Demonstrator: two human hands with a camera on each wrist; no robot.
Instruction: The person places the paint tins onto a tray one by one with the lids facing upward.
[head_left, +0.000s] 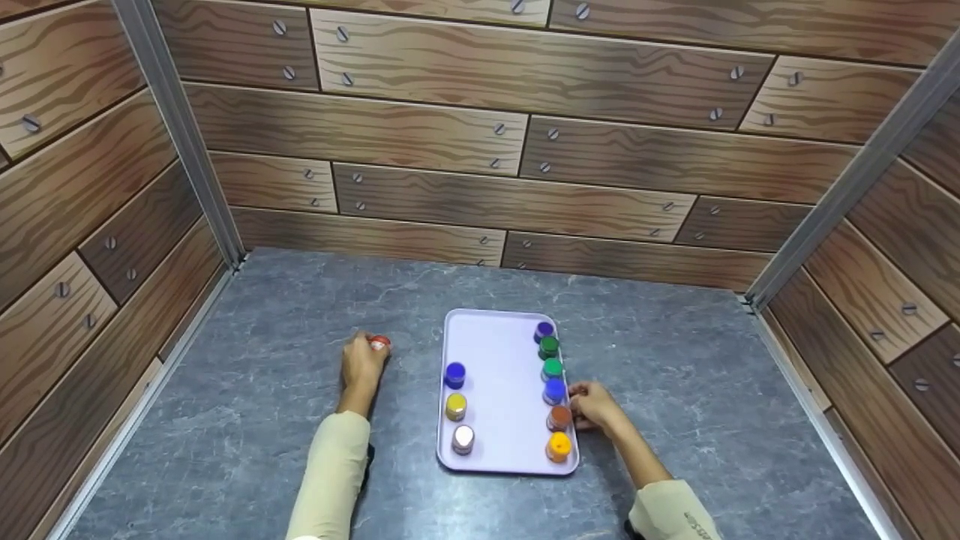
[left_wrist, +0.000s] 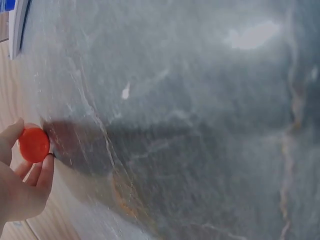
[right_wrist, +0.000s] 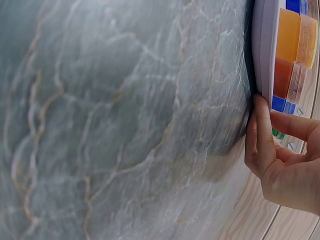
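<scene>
My left hand (head_left: pixel 363 365) pinches a small paint jar with a red lid (head_left: pixel 380 342) over the table, left of the tray. In the left wrist view the red lid (left_wrist: pixel 34 145) sits between thumb and fingertips. My right hand (head_left: pixel 596 406) holds the right edge of a pale lilac tray (head_left: pixel 502 390), thumb by the rim and fingers against its outer side (right_wrist: pixel 265 55). Down the tray's left side stand jars with blue (head_left: pixel 454 374), yellow (head_left: pixel 456 406) and white (head_left: pixel 463 439) lids. Several more, from purple (head_left: pixel 544 331) to orange (head_left: pixel 559 446), line its right side.
The grey marbled table (head_left: pixel 262 337) surrounds the tray. Wood-plank-patterned walls (head_left: pixel 450 135) close off the back and both sides, with metal posts (head_left: pixel 184 135) at the corners.
</scene>
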